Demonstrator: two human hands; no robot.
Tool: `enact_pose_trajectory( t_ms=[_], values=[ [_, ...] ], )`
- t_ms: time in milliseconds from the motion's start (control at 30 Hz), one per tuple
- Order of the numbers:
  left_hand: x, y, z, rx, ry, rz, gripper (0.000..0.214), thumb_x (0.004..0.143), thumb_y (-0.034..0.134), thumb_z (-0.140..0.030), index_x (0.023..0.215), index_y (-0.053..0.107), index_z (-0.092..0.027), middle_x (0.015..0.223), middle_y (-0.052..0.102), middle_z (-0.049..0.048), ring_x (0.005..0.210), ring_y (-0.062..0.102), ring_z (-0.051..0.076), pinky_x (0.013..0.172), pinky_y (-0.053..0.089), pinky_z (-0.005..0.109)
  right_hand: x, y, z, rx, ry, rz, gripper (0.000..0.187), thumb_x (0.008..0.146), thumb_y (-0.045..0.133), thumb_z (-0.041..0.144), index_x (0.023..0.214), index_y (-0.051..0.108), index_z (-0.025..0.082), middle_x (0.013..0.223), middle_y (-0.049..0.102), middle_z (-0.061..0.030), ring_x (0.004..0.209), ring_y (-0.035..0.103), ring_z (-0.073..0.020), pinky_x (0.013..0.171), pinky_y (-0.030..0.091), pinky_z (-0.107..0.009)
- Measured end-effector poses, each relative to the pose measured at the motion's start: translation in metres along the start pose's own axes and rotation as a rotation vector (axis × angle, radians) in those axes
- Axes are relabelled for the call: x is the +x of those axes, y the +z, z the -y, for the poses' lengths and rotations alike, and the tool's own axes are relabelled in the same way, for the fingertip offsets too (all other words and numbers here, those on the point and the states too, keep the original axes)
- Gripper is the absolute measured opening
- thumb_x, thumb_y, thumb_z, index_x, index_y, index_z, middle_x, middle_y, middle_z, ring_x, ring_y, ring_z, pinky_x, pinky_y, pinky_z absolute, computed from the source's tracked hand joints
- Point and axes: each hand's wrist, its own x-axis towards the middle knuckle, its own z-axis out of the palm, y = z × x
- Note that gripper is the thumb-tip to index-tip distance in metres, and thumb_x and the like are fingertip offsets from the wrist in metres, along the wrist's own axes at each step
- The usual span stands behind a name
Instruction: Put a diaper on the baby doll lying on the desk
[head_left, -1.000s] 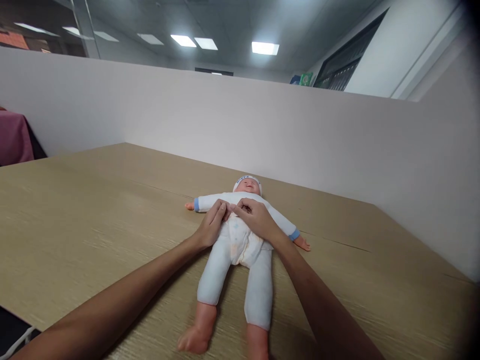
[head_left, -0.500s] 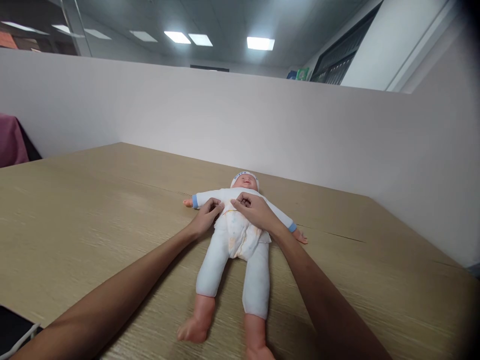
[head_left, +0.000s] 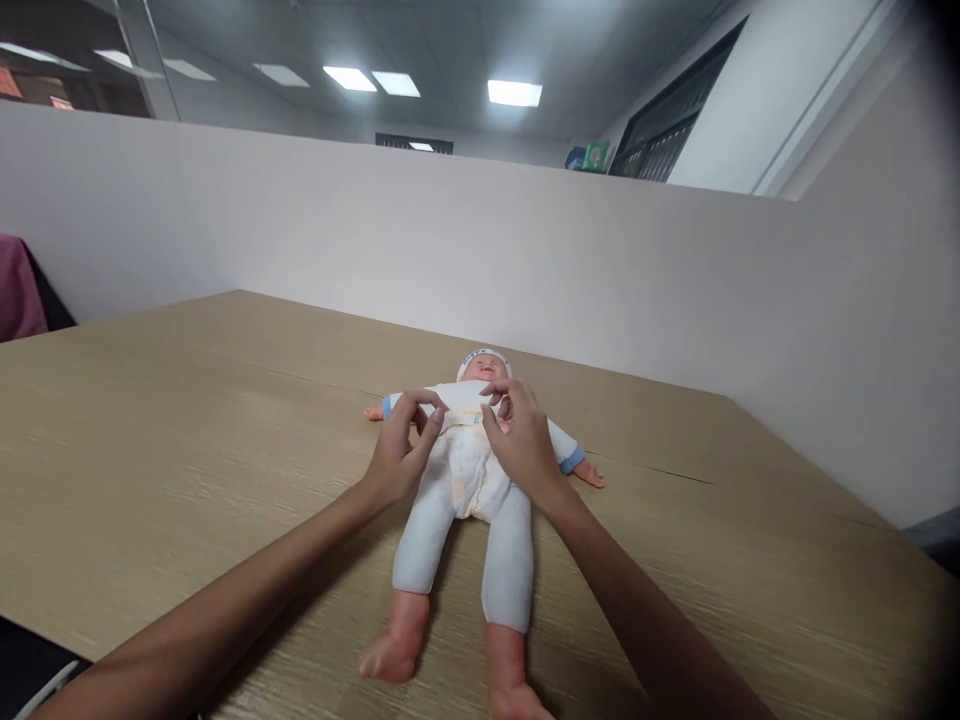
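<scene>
A baby doll (head_left: pixel 431 550) lies on its back, head away from me, in a white suit with blue cuffs and a white cap (head_left: pixel 465 363). Round its hips sits a white printed diaper (head_left: pixel 469 470) with a thin yellow line along its front. My left hand (head_left: pixel 399 450) hovers at the left of the doll's waist, thumb and fingers curved and apart. Over the right side of the waist is my right hand (head_left: pixel 523 440), its thumb and forefinger also apart. Neither appears to hold anything. The hands cover the diaper's sides.
The doll rests on a wooden table (head_left: pixel 225 420) with a seam across it. A white partition (head_left: pixel 360 230) stands behind the table. Pink cloth (head_left: pixel 19 290) hangs at the far left, and a pale cable (head_left: pixel 49 690) shows at the lower left corner.
Both hands have lifted off the diaper's waist, and their fingers have spread from a pinch. The diaper's top edge shows more plainly. The camera view has shifted slightly.
</scene>
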Motion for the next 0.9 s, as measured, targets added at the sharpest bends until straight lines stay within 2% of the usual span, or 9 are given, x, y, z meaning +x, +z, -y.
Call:
enact_pose_trajectory(
  t_ms=[67,100,167,233,300,433,600,733,900],
  values=[
    [-0.011,-0.014,-0.020,-0.023,0.039,0.188,0.026,0.113,0.050,-0.044,0.107,0.065,-0.024,0.102,0.071,0.0060,0.086,0.061,0.022,0.084,0.049,0.036,-0.025,-0.015,0.023,0.002,-0.028,0.008,0.008,0.102,0.060,0.026,0.110,0.061,0.027,0.104,0.068,-0.0065,0.091,0.064,-0.0243,0.086,0.055,-0.040],
    [-0.018,-0.021,-0.027,-0.008,0.042,0.319,0.026,0.113,0.049,-0.043,0.106,0.066,-0.024,0.099,0.071,0.0059,0.086,0.062,0.022,0.082,0.049,0.036,-0.040,-0.023,0.034,0.022,-0.019,0.078,0.006,0.103,0.062,0.026,0.109,0.061,0.028,0.105,0.069,-0.0058,0.092,0.066,-0.0242,0.087,0.056,-0.040],
    [-0.030,-0.034,-0.034,0.065,0.036,0.570,0.025,0.112,0.051,-0.042,0.104,0.068,-0.026,0.098,0.073,0.0055,0.087,0.062,0.023,0.083,0.048,0.037,-0.072,-0.039,0.049,0.066,-0.013,0.338,0.003,0.104,0.064,0.027,0.106,0.063,0.030,0.102,0.072,-0.0031,0.088,0.069,-0.0227,0.084,0.057,-0.038],
    [-0.038,-0.041,-0.034,0.156,0.027,0.709,0.025,0.112,0.051,-0.042,0.103,0.069,-0.027,0.101,0.075,0.0052,0.095,0.062,0.025,0.088,0.046,0.038,-0.101,-0.051,0.052,0.037,0.007,0.563,0.006,0.103,0.067,0.027,0.108,0.066,0.030,0.105,0.075,-0.0026,0.094,0.071,-0.0238,0.086,0.058,-0.039],
    [-0.043,-0.042,-0.031,0.243,0.015,0.729,0.024,0.110,0.053,-0.043,0.101,0.067,-0.027,0.104,0.075,0.0049,0.101,0.061,0.027,0.091,0.044,0.040,-0.119,-0.058,0.046,-0.022,0.031,0.631,0.008,0.102,0.066,0.024,0.108,0.067,0.030,0.107,0.075,-0.0039,0.100,0.071,-0.0260,0.089,0.057,-0.041],
    [-0.044,-0.026,-0.026,0.389,-0.064,0.654,0.033,0.104,0.063,-0.055,0.091,0.059,-0.025,0.093,0.070,0.0051,0.095,0.060,0.028,0.085,0.042,0.040,-0.126,-0.055,0.029,-0.078,0.172,0.476,0.010,0.105,0.059,0.025,0.096,0.063,0.028,0.090,0.073,-0.0033,0.084,0.071,-0.0249,0.076,0.055,-0.039],
    [-0.043,-0.005,-0.019,0.509,-0.086,0.554,0.043,0.098,0.067,-0.064,0.086,0.057,-0.025,0.087,0.065,0.0067,0.085,0.057,0.029,0.076,0.039,0.038,-0.120,-0.037,0.029,-0.196,0.311,0.345,0.016,0.104,0.065,0.036,0.094,0.057,0.027,0.073,0.067,0.0005,0.065,0.064,-0.0234,0.062,0.044,-0.036],
    [-0.042,-0.003,-0.012,0.441,-0.080,0.582,0.041,0.101,0.066,-0.057,0.080,0.055,-0.024,0.084,0.063,0.0046,0.086,0.055,0.027,0.077,0.038,0.037,-0.123,-0.027,0.031,-0.298,0.233,0.327,0.029,0.104,0.066,0.031,0.079,0.051,0.027,0.081,0.066,-0.0022,0.069,0.061,-0.0223,0.063,0.040,-0.036],
    [-0.042,-0.006,-0.015,0.335,-0.026,0.596,0.033,0.106,0.062,-0.047,0.085,0.060,-0.022,0.100,0.067,0.0051,0.099,0.057,0.027,0.090,0.041,0.041,-0.127,-0.025,0.033,-0.252,0.240,0.294,0.012,0.102,0.064,0.018,0.091,0.063,0.024,0.108,0.069,-0.0065,0.082,0.065,-0.0219,0.072,0.049,-0.035]
  ],
)
